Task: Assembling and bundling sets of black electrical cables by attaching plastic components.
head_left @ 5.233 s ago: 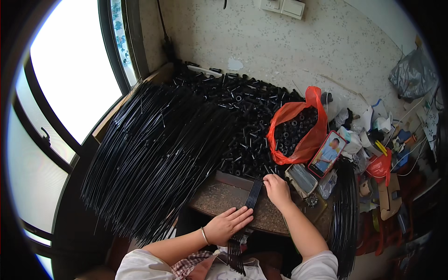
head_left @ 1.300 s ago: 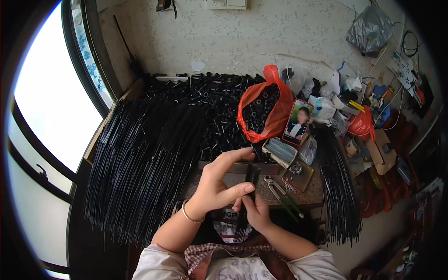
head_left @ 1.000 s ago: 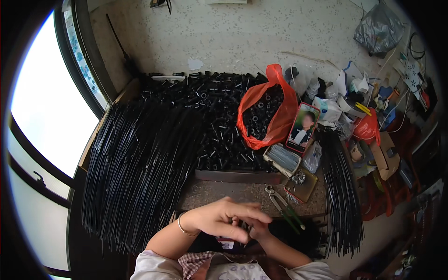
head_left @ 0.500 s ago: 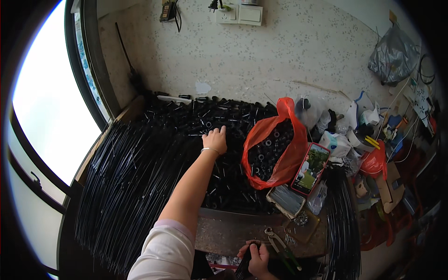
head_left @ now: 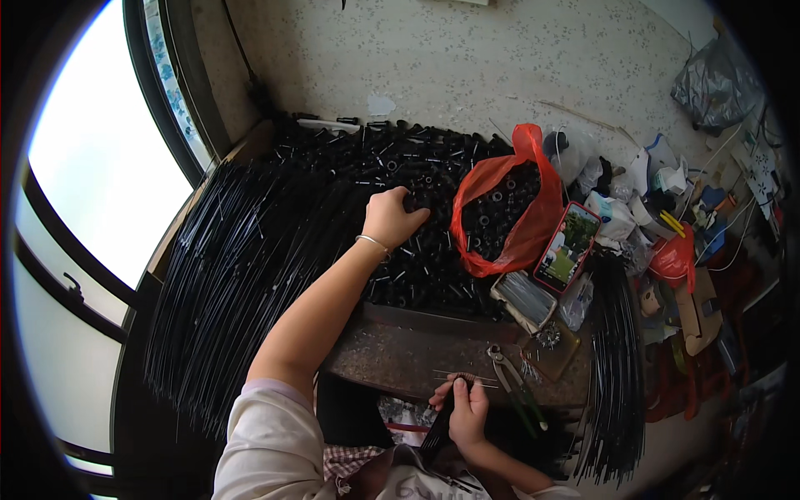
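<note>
My left hand (head_left: 393, 218) reaches over a heap of small black tubular parts (head_left: 437, 275), its thumb spread away from the fingers. The fingertips are partly hidden, and I see nothing held between them. Close to my body, my right hand (head_left: 468, 414) is closed around a bundle of thin black rods (head_left: 437, 435). Fine wire-like ends stick out sideways above its fingers. Beside that hand, on the table's front edge, lies a pair of pincers (head_left: 515, 387) with green handles.
Long black rods (head_left: 225, 292) cover the left side; another bunch (head_left: 615, 375) hangs at the right. A red plastic bag (head_left: 533, 221) holds more black parts. Next to it are a phone (head_left: 568, 248) showing a picture and a box of thin strips (head_left: 525, 298). Clutter fills the far right.
The view has tipped downward, so things sit higher in it. My left hand has drawn nearer over the heap and turned, its thumb now spread out. My right hand still grips the rods.
</note>
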A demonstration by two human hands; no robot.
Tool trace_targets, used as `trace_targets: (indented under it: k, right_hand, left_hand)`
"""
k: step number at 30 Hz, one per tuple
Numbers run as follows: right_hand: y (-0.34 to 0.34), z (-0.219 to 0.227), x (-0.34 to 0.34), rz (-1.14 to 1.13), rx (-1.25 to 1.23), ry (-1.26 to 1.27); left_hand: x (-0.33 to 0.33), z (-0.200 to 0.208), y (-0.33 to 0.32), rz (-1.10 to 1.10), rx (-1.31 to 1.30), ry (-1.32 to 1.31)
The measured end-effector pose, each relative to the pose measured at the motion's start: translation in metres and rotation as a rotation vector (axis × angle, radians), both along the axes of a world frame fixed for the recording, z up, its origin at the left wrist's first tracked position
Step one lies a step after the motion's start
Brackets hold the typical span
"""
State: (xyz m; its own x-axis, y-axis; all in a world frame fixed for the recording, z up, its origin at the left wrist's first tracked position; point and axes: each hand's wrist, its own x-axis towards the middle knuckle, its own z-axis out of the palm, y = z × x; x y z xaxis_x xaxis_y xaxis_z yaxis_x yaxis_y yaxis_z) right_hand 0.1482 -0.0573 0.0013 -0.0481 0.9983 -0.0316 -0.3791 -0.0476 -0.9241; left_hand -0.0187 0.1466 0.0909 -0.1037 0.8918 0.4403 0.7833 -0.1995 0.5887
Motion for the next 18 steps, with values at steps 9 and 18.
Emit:
trace_targets:
  k: [9, 18]
  right_hand:
    - [0.011, -0.014, 0.000, 0.057, 0.023, -0.101]
    - [-0.001, -0.006, 0.008, -0.130, -0.153, 0.227]
  left_hand:
    - [0.036, -0.048, -0.059, -0.151, -0.322, 0.469]
    - [0.033, -0.069, -0.062, 0.047, 0.005, 0.381]
